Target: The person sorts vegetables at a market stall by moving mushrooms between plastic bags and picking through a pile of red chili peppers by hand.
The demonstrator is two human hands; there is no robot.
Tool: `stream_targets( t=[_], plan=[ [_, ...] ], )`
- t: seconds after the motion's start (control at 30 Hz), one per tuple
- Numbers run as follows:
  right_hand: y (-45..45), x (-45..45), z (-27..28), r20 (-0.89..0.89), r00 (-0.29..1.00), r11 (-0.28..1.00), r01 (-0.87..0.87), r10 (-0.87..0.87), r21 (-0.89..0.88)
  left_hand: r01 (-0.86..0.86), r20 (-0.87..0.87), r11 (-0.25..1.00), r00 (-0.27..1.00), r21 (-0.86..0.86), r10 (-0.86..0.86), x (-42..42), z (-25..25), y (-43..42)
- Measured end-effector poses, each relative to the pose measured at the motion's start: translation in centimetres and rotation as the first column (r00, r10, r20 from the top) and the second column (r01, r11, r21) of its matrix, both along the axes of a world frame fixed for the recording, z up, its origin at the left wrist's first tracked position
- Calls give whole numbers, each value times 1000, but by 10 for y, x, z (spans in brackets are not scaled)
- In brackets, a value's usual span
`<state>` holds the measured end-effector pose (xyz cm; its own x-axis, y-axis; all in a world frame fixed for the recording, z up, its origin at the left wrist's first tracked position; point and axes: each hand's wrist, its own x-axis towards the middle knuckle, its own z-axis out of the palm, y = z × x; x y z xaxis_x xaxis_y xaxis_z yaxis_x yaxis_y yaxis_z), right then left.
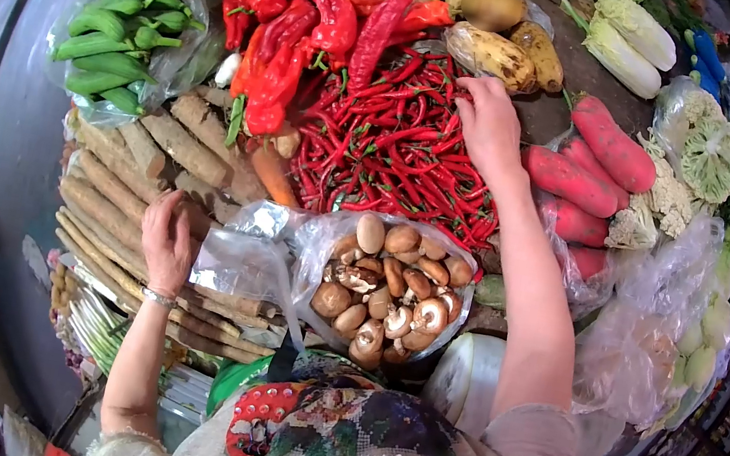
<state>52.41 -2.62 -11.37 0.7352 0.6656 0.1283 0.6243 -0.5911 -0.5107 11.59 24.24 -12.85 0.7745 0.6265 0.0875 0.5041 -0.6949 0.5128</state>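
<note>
Nearest of all, the person's patterned top (352,411) is pressing close to the bench (541,113), and just beyond it an opened bag of mushrooms (382,295) is sitting between the two arms. Its plastic sides are standing up around the mushrooms, probably keeping them from rolling among their neighbours. Behind it, the small red chillies (379,148) are lying loose in a broad heap at the middle, perhaps because they are easy to pick over there. The right hand (491,131) is resting at the heap's far right edge, its fingers bending down; whether they are grasping a chilli, I cannot tell. The left hand (168,237) is poising over the long brown roots (103,216), fingers loosely curling and gripping nothing I can see; it may be serving as a prop. Those roots are lying side by side, seemingly for steadiness. Large red peppers (276,66) are bordering the chillies, while green pods (115,38) are filling a bag at the left, likely to stay together.
</note>
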Motion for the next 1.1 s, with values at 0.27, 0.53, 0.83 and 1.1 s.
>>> stream_targets(
  t=[0.27,0.53,0.83,1.1],
  plan=[
    [-34,32,-21,-414,908,962,166,-64,216,3,-14,1000,1000,10,-3,1,2,-1],
    [-69,30,48,-812,448,572,578,374,582,17,5,999,1000,28,-18,0,1,-1],
    [22,-53,23,-617,733,956,-174,286,235,24,24,999,999,29,-25,-4,-5,2],
    [13,-61,0,-266,944,923,-270,198,-275,40,31,999,999,9,-40,8,8,-6]
  ],
)
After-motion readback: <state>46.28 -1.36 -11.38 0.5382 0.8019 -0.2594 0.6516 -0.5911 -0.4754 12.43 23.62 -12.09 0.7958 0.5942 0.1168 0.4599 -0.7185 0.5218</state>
